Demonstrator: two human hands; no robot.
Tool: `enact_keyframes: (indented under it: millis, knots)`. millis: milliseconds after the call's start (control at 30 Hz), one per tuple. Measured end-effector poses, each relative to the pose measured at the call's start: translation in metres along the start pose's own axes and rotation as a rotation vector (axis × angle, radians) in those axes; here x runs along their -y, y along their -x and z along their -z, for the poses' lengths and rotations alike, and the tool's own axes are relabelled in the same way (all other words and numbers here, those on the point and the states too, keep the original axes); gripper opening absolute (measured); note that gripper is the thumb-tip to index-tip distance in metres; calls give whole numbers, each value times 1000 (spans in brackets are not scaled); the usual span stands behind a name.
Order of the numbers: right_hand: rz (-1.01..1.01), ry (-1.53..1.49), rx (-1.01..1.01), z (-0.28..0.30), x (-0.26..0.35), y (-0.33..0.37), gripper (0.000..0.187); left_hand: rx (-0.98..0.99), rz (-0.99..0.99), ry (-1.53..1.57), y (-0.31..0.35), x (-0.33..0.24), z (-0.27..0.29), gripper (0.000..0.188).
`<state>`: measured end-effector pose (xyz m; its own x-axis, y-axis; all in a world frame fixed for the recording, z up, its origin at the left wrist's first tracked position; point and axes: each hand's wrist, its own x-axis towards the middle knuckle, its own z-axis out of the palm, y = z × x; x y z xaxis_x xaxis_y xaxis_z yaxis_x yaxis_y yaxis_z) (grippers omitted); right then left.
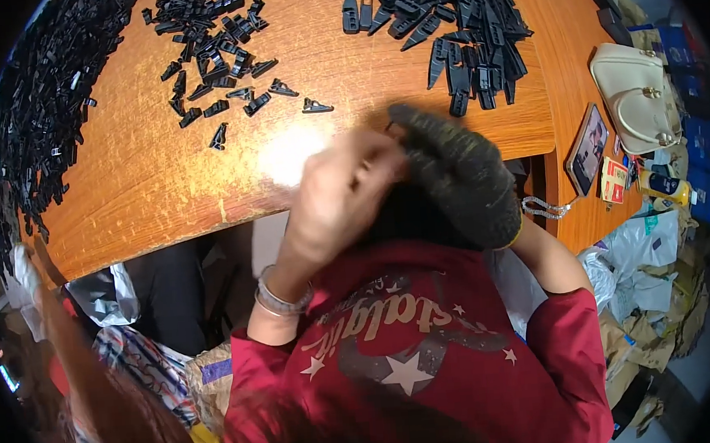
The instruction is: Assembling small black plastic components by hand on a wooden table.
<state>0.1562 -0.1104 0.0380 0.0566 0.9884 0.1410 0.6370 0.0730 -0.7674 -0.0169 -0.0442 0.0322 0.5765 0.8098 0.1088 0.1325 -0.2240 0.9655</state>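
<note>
My bare left hand [335, 196], with a bracelet at the wrist, is raised at the table's near edge. Its fingers are curled and pressed together, smeared by motion. Against them comes my right hand [463, 173], in a dark grey work glove, its fingers bent inward. Whatever small thing lies between the fingertips is hidden and blurred. Beyond the left hand lies a loose group of small black plastic clips [232, 53], one single clip [317, 105] being closest. A heap of longer, pointed black plastic pieces [465, 28] lies beyond the right hand.
A large mound of small black parts [54, 94] covers the table's left side. At far left is another person's hand [25, 269] in a white covering. To the right are a cream handbag [634, 95], a phone [589, 149], a yellow bottle [667, 187] and plastic bags [641, 255].
</note>
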Motion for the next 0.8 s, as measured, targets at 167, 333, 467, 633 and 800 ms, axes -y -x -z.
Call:
enact_keyframes:
  millis: [167,333,467,633,800]
  knots:
    - [-356,-200,10,16,-3,-3,37,-275,-63,-662,-27,35,30,9]
    - [-354,-62,131,18,-6,-14,31,-183,-87,-386,-19,33,26,10]
    - [-93,-73,93,5,-11,-26,30,-132,-158,-319,-14,42,22,13]
    - [186,321,226,-6,-16,-37,33,-117,-187,-390,-14,41,22,12]
    - [252,466,311,-5,-14,-48,32,-80,-133,-423,-11,40,22,15]
